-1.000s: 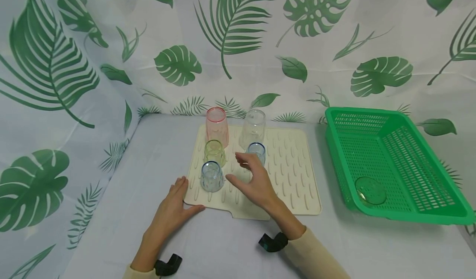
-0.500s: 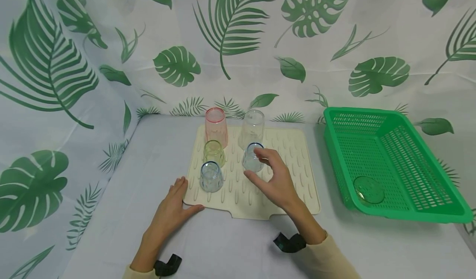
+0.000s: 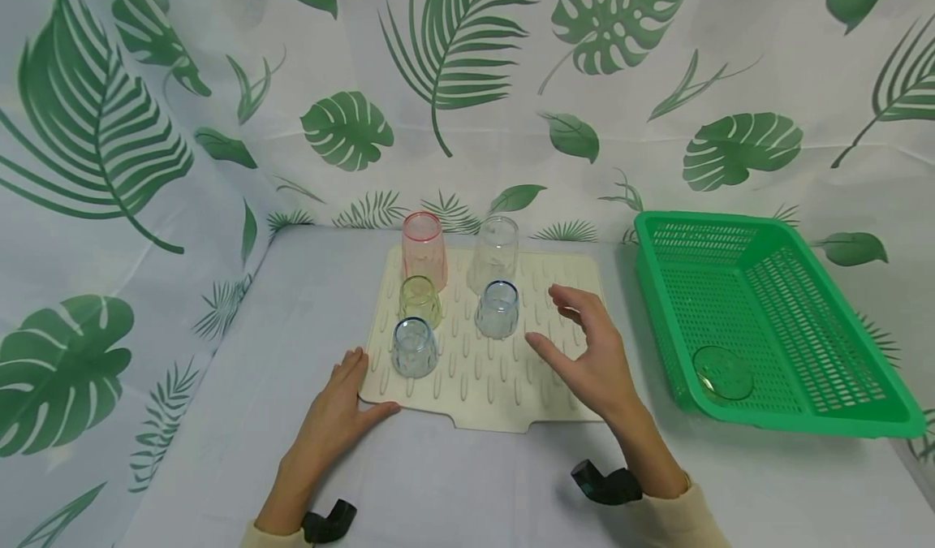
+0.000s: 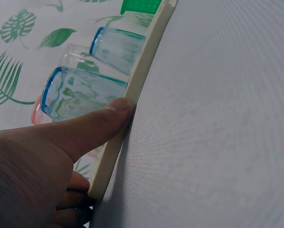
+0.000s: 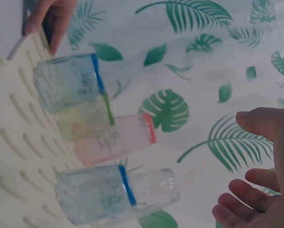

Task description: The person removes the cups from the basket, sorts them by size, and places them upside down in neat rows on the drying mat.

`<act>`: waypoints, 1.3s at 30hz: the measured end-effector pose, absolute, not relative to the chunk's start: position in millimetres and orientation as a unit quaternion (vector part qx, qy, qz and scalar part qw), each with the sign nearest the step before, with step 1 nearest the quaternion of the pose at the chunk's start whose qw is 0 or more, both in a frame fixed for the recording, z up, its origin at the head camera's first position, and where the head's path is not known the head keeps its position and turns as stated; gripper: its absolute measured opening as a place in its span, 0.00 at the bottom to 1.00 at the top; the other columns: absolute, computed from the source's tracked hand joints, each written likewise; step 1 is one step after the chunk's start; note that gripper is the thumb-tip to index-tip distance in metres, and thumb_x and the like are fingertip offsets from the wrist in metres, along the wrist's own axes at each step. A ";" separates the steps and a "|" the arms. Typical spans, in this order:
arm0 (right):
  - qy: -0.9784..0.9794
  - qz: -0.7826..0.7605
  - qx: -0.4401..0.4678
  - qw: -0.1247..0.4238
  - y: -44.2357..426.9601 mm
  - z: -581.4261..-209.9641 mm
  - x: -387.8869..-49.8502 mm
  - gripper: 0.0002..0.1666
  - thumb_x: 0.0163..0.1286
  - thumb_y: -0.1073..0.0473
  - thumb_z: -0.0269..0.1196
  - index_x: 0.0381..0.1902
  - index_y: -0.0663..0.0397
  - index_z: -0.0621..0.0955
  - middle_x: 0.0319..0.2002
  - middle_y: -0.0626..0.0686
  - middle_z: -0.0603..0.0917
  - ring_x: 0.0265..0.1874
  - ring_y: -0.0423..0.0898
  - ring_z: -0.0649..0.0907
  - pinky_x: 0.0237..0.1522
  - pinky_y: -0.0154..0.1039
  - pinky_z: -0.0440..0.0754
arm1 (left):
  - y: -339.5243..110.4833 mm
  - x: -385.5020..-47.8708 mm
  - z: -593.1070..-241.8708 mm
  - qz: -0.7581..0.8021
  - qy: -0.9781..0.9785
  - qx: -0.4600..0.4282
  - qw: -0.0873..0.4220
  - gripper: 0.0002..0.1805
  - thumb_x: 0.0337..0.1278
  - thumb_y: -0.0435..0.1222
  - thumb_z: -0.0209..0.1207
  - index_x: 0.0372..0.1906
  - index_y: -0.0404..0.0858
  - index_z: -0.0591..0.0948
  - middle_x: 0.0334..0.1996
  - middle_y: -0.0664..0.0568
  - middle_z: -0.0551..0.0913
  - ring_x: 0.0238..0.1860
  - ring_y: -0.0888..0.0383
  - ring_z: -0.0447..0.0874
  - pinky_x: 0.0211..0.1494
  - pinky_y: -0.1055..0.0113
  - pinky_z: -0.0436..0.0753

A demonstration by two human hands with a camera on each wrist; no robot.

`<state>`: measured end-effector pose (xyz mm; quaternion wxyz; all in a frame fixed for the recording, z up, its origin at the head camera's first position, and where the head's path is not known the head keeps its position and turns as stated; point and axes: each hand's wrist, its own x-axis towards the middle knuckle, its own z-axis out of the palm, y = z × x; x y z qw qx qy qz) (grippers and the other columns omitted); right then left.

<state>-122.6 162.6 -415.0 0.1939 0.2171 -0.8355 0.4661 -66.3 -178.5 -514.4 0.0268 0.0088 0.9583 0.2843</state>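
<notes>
My left hand [image 3: 332, 418] rests at the near left corner of a cream drying mat [image 3: 475, 410], its thumb touching the front edge. In the left wrist view the thumb [image 4: 116, 107] lies against the mat's rim. My right hand [image 3: 595, 353] hovers over the mat's right part, holding nothing, with thumb and fingers spread apart. Left of it stands a small blue-rimmed glass [image 3: 498, 312], with a taller clear glass [image 3: 497, 243] behind. The left row has another small blue-rimmed glass [image 3: 415, 355], a yellow-green glass [image 3: 420, 304] and a tall pink-rimmed glass [image 3: 424, 248].
To the right of the mat stands a green plastic basket [image 3: 661, 321]. Inside lies a clear round glass piece [image 3: 723, 373], its kind unclear. A leaf-patterned curtain [image 3: 511, 142] hangs behind the pale covered table [image 3: 453, 491].
My right hand has moved right, from between the small glasses, past the right blue-rimmed one and away from it. The left hand and the glasses have stayed in place.
</notes>
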 end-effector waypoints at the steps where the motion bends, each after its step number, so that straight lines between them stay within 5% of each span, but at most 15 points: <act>1: -0.835 0.467 0.214 0.198 165.5 -413.8 -122.1 0.39 0.55 0.68 0.74 0.65 0.62 0.74 0.59 0.60 0.79 0.58 0.54 0.79 0.65 0.21 0.71 | -178.7 -66.3 -514.3 0.286 0.958 0.008 0.029 0.56 0.52 0.58 0.69 0.76 0.28 0.60 0.77 0.33 0.58 0.79 0.37 0.52 0.79 0.42 0.58; 12: -0.803 0.498 0.204 0.256 196.3 -401.5 -121.8 0.42 0.49 0.81 0.71 0.65 0.70 0.73 0.59 0.65 0.77 0.60 0.33 0.75 0.63 0.23 0.74 | -181.3 -66.5 -515.2 0.287 0.957 0.006 0.032 0.56 0.52 0.58 0.69 0.76 0.28 0.60 0.77 0.33 0.57 0.79 0.37 0.51 0.79 0.41 0.58; 19: -0.795 0.502 0.169 0.295 217.8 -393.0 -122.7 0.41 0.48 0.84 0.69 0.63 0.73 0.74 0.59 0.45 0.77 0.59 0.35 0.77 0.62 0.24 0.76 | -180.9 -66.2 -516.1 0.289 0.957 0.008 0.029 0.56 0.52 0.58 0.69 0.76 0.28 0.60 0.77 0.33 0.57 0.79 0.37 0.52 0.79 0.41 0.59; 27: -0.815 0.486 0.077 0.307 249.9 -388.6 -118.9 0.38 0.55 0.79 0.69 0.65 0.69 0.74 0.57 0.34 0.75 0.57 0.33 0.77 0.61 0.20 0.74 | -179.4 -66.4 -516.0 0.291 0.956 0.012 0.024 0.55 0.52 0.57 0.69 0.75 0.27 0.61 0.77 0.33 0.58 0.79 0.37 0.53 0.79 0.42 0.59; 35: -0.818 0.474 0.013 0.326 283.1 -390.7 -116.8 0.36 0.56 0.74 0.70 0.64 0.57 0.78 0.56 0.42 0.78 0.55 0.33 0.77 0.58 0.18 0.75 | -180.1 -66.3 -517.6 0.292 0.956 0.013 0.019 0.55 0.52 0.58 0.69 0.75 0.28 0.61 0.77 0.33 0.58 0.79 0.37 0.53 0.79 0.42 0.59; 39: -0.832 0.457 -0.033 0.313 298.1 -391.1 -114.9 0.35 0.60 0.68 0.71 0.66 0.51 0.77 0.56 0.35 0.76 0.55 0.31 0.76 0.59 0.18 0.74 | -180.4 -65.6 -517.3 0.291 0.956 0.013 0.020 0.55 0.52 0.58 0.69 0.75 0.28 0.61 0.77 0.33 0.58 0.79 0.36 0.52 0.78 0.41 0.59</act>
